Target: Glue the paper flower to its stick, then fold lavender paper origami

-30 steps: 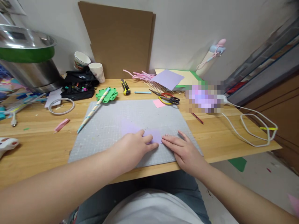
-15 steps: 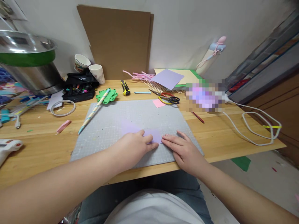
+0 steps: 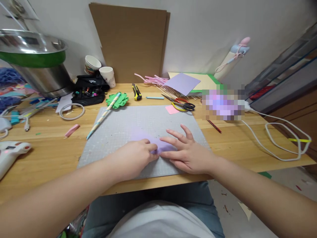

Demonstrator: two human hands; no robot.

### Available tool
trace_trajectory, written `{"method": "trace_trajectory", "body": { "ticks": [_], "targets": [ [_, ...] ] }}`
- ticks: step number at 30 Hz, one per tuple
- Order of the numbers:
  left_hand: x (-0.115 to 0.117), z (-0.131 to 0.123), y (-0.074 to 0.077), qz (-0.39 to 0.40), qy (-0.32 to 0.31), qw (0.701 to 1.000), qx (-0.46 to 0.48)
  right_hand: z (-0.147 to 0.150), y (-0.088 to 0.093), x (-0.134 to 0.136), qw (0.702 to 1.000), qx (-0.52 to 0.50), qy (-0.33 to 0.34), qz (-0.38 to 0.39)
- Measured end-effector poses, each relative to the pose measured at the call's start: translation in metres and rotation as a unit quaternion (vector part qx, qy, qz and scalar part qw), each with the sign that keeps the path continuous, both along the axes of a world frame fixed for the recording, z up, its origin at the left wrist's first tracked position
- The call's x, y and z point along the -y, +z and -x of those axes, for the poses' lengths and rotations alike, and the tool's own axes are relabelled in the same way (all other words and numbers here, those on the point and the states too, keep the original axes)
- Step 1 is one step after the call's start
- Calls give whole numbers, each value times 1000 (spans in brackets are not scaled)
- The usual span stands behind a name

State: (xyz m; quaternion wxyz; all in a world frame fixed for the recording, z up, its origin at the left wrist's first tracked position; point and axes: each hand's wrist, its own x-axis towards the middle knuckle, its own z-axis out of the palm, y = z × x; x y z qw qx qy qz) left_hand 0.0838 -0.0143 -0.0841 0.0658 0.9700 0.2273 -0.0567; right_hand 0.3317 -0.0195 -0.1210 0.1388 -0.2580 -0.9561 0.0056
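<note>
A sheet of purple paper (image 3: 163,145) lies on the grey cutting mat (image 3: 141,119), partly covered by both hands. My left hand (image 3: 135,157) has its fingers curled and closed on the paper's near edge. Beside it, my right hand (image 3: 187,150) rests with fingers stretched out and spread. Its fingertips touch the paper close to the left fingers, and nothing is gripped in it. The paper's left part is hidden behind my left hand. At the mat's back right edge lies a small pink paper square (image 3: 172,109).
Scissors (image 3: 182,105), a yellow utility knife (image 3: 136,92) and a light blue pen (image 3: 155,98) lie behind the mat. A striped paper stick (image 3: 102,117) crosses its left edge. Left stand a tape roll (image 3: 72,111) and glue gun (image 3: 12,153). A white cable (image 3: 269,155) loops at right.
My right hand has slid left along the paper and spread its fingers. My left hand has shifted slightly left and curled closer on the paper. The view has turned a little left.
</note>
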Motion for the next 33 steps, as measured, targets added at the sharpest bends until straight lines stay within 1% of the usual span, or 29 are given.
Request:
{"method": "trace_trajectory", "body": {
  "ticks": [3,9,13,20,27,30,33],
  "targets": [
    [0,-1,1,-2,2,1000,3,-1,2,0,1000,19,13,-9],
    [0,1,-1,6,13,1000,12,-3,12,2,999,41,0,17],
    [1,1,-1,8,12,1000,10,-12,16,2,998,61,-6,34],
    [0,0,-1,4,14,1000,9,-31,18,7,995,93,-31,33],
    [-1,2,-2,8,14,1000,11,-38,26,7,994,86,-49,42],
    [0,1,-1,-2,12,1000,10,-34,24,10,995,54,-65,54],
    [4,-3,-1,-33,11,999,-2,-24,13,19,993,19,-95,64]
  ]
}}
